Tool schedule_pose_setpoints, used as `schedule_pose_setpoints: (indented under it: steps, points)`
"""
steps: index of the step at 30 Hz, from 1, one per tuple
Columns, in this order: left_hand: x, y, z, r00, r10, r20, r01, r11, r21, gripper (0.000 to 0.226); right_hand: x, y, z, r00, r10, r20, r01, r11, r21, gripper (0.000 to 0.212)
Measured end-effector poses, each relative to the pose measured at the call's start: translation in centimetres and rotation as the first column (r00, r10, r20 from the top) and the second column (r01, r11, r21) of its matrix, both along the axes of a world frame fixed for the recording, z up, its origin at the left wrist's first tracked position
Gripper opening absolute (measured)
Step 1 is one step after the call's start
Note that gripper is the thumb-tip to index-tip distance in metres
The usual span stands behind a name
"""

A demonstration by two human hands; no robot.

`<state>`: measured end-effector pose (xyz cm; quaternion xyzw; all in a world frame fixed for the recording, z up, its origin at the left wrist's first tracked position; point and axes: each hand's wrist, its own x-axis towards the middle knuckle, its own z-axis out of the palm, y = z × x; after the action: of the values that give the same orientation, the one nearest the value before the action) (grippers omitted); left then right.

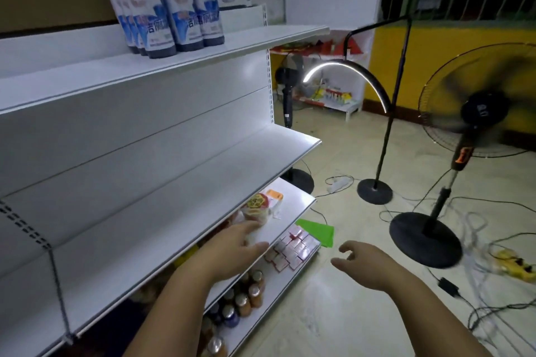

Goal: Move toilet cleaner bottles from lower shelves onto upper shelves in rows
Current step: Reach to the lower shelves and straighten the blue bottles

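Reaching with both palms empty, my left hand (232, 252) spread at the lower shelf edge (278, 238) and right hand (365, 264) loosely open, I judge several toilet cleaner bottles (162, 6) already rowed upper left, more likely remaining unseen below.

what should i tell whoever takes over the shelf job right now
Left hand: open, empty, reaching toward the third shelf by a snack pack.
Right hand: open, empty, over the floor.
Done: a cluster of cleaner bottles stands on the top shelf.
The second shelf holds nothing in view.
Left: no cleaner bottles show on the lower shelves from here; check below, then carry on filling rows.
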<state>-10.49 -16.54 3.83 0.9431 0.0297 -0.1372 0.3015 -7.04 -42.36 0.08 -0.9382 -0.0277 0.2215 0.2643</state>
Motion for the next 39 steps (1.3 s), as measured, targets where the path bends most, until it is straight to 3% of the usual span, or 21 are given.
schedule_pose_setpoints:
  steps: [6, 9, 13, 16, 19, 24, 27, 30, 32, 36, 39]
  points:
    - [7.9, -0.2, -1.6, 0.994, -0.048, -0.102, 0.052, 0.998, 0.034, 0.066, 6.7, -0.3, 0.5, 0.994, 0.057, -0.095, -0.065, 0.994, -0.083, 0.052]
    - [12.6, -1.3, -1.2, 0.995, -0.078, -0.067, 0.077, 0.997, -0.019, 0.066, 10.8, -2.5, 1.6, 1.0, -0.019, -0.025, 0.015, 0.99, -0.14, 0.054]
    - [17.5, -2.4, -1.0, 0.998, -0.067, -0.009, 0.067, 0.997, -0.026, 0.059, 15.2, -3.2, 1.9, 0.998, -0.06, 0.025, 0.061, 0.996, -0.06, 0.049]
    - [19.3, -3.0, -1.0, 0.996, -0.073, -0.054, 0.074, 0.997, 0.017, 0.06, 18.3, -2.7, 1.5, 0.997, 0.053, -0.059, -0.059, 0.994, -0.095, 0.049]
    - [21.3, -3.2, -0.4, 0.997, 0.016, -0.07, -0.01, 0.997, 0.075, 0.058, 22.5, -2.5, 1.1, 0.987, 0.154, -0.042, -0.157, 0.982, -0.101, 0.05]
    - [23.4, -4.7, 2.3, 0.98, 0.198, 0.005, -0.198, 0.973, 0.118, 0.06, 29.7, -2.1, 2.2, 0.941, 0.337, 0.025, -0.336, 0.941, -0.034, 0.052]
    - [23.4, -5.7, 5.6, 0.957, 0.259, 0.132, -0.281, 0.942, 0.186, 0.057, 32.8, -0.7, 4.0, 0.88, 0.469, 0.07, -0.471, 0.882, 0.018, 0.052]
    - [22.1, -6.1, 11.1, 0.893, 0.305, 0.331, -0.386, 0.897, 0.217, 0.05, 34.6, 2.6, 9.0, 0.785, 0.605, 0.131, -0.62, 0.768, 0.162, 0.047]
    - [20.9, -5.8, 15.0, 0.816, 0.307, 0.49, -0.452, 0.867, 0.209, 0.044, 34.8, 4.8, 14.0, 0.722, 0.632, 0.282, -0.691, 0.678, 0.25, 0.038]
    - [20.4, -2.8, 19.5, 0.626, 0.259, 0.735, -0.528, 0.835, 0.155, 0.034, 33.9, 8.3, 23.4, 0.64, 0.523, 0.563, -0.761, 0.532, 0.372, 0.03]
    - [21.0, 0.1, 21.0, 0.49, 0.228, 0.841, -0.577, 0.808, 0.117, 0.03, 33.3, 11.8, 26.9, 0.6, 0.437, 0.67, -0.781, 0.5, 0.374, 0.025]
